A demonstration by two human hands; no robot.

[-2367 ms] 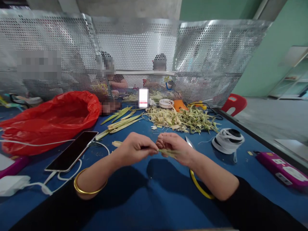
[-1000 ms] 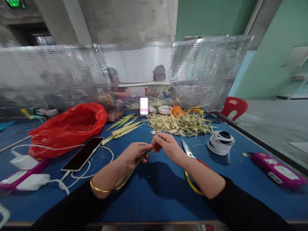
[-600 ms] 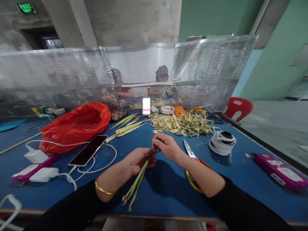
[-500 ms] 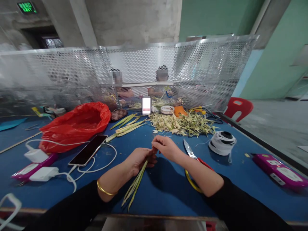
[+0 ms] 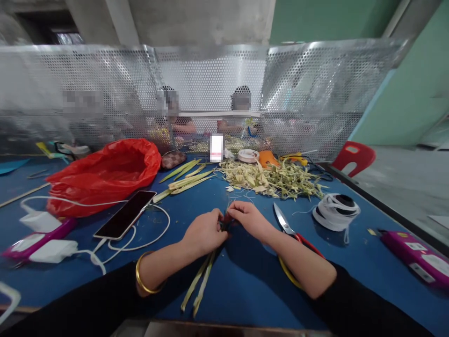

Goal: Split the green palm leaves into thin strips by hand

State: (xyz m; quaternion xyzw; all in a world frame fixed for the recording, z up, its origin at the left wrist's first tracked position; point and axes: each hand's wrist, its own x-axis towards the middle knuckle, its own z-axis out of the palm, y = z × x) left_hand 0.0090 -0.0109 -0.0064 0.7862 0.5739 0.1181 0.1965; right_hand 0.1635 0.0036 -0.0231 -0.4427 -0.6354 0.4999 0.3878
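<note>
Work apparently midway: my left hand (image 5: 205,234) grips these stalks (image 5: 202,290); my right hand (image 5: 250,221) curls at their far end, its hold unclear; other leaves (image 5: 185,182) lie unused.

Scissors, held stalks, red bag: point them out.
Scissors (image 5: 287,228): head view, on the blades near the pivot.
Held stalks (image 5: 205,282): head view, partway along one stalk's visible length.
Red bag (image 5: 89,191): head view, on its near outer wall.
</note>
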